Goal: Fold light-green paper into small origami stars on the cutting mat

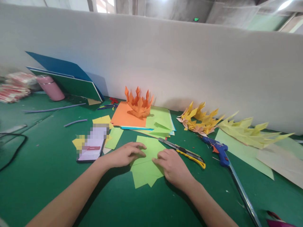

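Note:
Light green paper sheets [148,171] lie overlapped on the green table in front of me, with a crease or edge running across them. My left hand [129,154] rests over the left side of the paper, fingers stretched out and slightly apart. On the right side, my right hand [171,165] has its fingers curled together at the paper; the thumb's grip is partly hidden. A yellow-handled utility knife [189,154] lies just beyond my right hand. Left of my left hand is a phone [94,143] with a blurred screen, on yellow paper pieces [101,120].
An orange folded-paper crown [139,105] stands on stacked coloured paper [119,115]. Yellow [201,118] and pale green [253,130] paper crowns lie right, near a blue glue gun [220,151]. A pink bottle [50,88] leans by folders [71,83] before a white partition [151,56].

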`<state>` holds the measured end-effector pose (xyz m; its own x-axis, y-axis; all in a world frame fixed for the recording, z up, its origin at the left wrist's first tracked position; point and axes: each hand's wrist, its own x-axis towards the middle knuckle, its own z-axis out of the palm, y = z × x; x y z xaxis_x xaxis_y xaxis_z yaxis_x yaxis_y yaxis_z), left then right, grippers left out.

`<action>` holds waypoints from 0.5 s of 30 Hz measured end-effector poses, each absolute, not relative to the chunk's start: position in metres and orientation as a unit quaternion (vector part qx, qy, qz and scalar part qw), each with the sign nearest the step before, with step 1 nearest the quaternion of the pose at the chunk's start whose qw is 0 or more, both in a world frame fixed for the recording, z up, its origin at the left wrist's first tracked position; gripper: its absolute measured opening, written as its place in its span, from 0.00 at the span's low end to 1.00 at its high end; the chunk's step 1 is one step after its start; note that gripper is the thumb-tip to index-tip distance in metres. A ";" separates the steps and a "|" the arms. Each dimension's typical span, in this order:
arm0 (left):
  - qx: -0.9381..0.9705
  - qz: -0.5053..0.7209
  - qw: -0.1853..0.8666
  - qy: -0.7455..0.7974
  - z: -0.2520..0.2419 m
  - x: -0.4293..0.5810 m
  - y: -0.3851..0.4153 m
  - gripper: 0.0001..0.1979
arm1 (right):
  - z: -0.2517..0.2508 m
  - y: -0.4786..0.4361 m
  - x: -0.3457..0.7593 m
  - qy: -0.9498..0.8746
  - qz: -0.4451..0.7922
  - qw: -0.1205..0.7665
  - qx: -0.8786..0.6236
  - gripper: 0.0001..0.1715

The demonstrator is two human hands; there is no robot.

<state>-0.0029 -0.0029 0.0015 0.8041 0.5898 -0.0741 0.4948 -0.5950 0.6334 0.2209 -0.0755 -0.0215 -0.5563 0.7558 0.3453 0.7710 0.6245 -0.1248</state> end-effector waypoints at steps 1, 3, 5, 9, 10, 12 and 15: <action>0.888 0.069 0.333 0.308 0.002 -0.003 -0.003 0.15 | -0.022 -0.078 0.228 -0.872 -0.031 0.197 -0.446 0.18; 0.884 0.064 0.334 0.321 0.004 -0.003 -0.005 0.13 | -0.024 -0.082 0.241 -0.845 -0.052 0.224 -0.483 0.19; 0.880 0.058 0.333 0.334 0.005 -0.002 -0.007 0.11 | -0.024 -0.084 0.252 -0.816 -0.068 0.256 -0.514 0.20; 0.884 0.059 0.322 0.334 0.007 -0.001 -0.011 0.11 | -0.030 -0.081 0.266 -0.743 -0.108 0.290 -0.593 0.16; 0.886 0.059 0.319 0.330 0.008 -0.001 -0.011 0.11 | -0.033 -0.079 0.268 -0.733 -0.111 0.286 -0.606 0.16; 0.890 0.055 0.320 0.321 0.010 0.000 -0.013 0.11 | -0.039 -0.074 0.271 -0.736 -0.097 0.272 -0.612 0.18; 0.892 0.052 0.324 0.311 0.012 0.001 -0.014 0.11 | -0.045 -0.070 0.274 -0.740 -0.073 0.257 -0.617 0.18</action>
<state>0.0013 -0.0139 0.0122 0.8015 0.5880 -0.1091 0.5212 -0.5975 0.6093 0.2740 -0.0697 -0.0447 -0.1073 0.8756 0.4710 0.9507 0.2289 -0.2091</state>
